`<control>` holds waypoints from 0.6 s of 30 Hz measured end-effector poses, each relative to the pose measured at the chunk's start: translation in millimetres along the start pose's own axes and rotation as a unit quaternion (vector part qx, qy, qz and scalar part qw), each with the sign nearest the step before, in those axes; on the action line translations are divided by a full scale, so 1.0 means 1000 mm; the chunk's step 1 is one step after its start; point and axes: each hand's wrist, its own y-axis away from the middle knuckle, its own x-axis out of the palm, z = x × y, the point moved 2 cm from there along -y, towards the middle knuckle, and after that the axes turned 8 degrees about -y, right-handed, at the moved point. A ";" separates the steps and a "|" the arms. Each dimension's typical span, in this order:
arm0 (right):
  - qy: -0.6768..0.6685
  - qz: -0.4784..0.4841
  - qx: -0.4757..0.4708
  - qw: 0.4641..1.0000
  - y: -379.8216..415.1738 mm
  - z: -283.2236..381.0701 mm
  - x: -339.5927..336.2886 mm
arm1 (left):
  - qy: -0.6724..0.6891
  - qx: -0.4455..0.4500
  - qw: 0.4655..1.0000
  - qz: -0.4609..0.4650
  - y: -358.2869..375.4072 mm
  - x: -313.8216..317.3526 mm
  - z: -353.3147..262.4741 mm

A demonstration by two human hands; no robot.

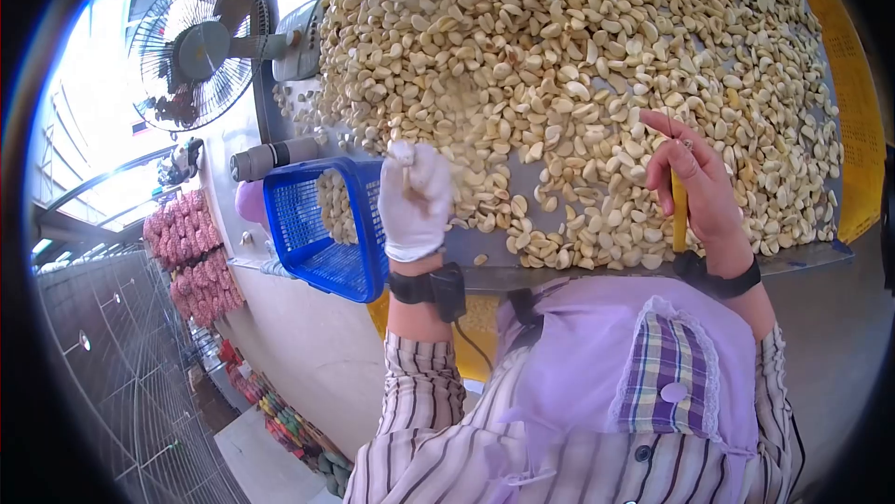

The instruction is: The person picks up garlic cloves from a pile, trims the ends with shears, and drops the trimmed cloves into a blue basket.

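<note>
A thick layer of pale, curved kernels that look like cashew nuts (522, 47) covers the metal table (530, 176). My left hand (417, 194), in a white glove, is closed at the near edge of the pile, beside a blue plastic basket (312, 266). A small pale kernel (403, 165) seems to sit in its fingertips, partly hidden by them. My bare right hand (704, 182) is curled around a slim tool with a yellow handle (680, 215), above the right part of the pile. The tool's tip is too small to make out. Some kernels (336, 207) lie inside the basket.
A grey fan (200, 52) stands at the table's far left. A grey cylinder (275, 157) lies by the basket. Yellow crates (848, 103) flank the table's right side, and another yellow surface (475, 327) shows below the front edge. Reddish bundles (191, 243) are farther left.
</note>
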 end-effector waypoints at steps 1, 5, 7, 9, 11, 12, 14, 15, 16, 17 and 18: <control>-0.012 -0.009 0.004 1.000 -0.001 0.000 -0.001 | -0.259 -0.045 0.961 -0.088 0.000 -0.010 -0.013; -0.032 -0.018 0.005 0.999 -0.004 -0.002 -0.006 | -0.842 -0.048 0.523 -0.120 -0.007 -0.034 -0.009; -0.042 -0.016 0.006 0.999 -0.005 -0.002 -0.005 | -0.949 0.019 0.312 -0.029 -0.004 -0.051 0.009; -0.041 -0.019 0.006 0.999 -0.005 -0.003 -0.005 | -0.936 -0.072 0.342 0.047 0.001 -0.056 0.031; -0.038 -0.019 0.005 0.999 -0.005 -0.002 -0.005 | -0.933 -0.124 0.333 0.049 0.000 -0.051 0.033; -0.035 -0.018 0.004 0.999 -0.005 -0.002 -0.005 | -0.928 -0.175 0.324 0.050 0.000 -0.048 0.033; -0.036 -0.019 0.005 0.999 -0.005 -0.002 -0.006 | -0.837 -0.154 0.515 0.098 0.010 -0.044 0.023; -0.036 -0.022 0.007 0.999 -0.005 -0.002 -0.007 | -0.738 -0.207 0.640 0.058 0.015 -0.045 0.021; -0.037 -0.025 0.008 0.999 -0.004 -0.002 -0.007 | -0.616 -0.255 0.745 0.016 0.019 -0.046 0.022; -0.039 -0.027 0.008 0.999 -0.004 -0.001 -0.007 | -0.707 -0.150 0.691 0.000 0.017 -0.047 0.021; -0.040 -0.027 0.008 0.999 -0.005 -0.001 -0.006 | -0.706 -0.151 0.691 -0.001 0.013 -0.045 0.023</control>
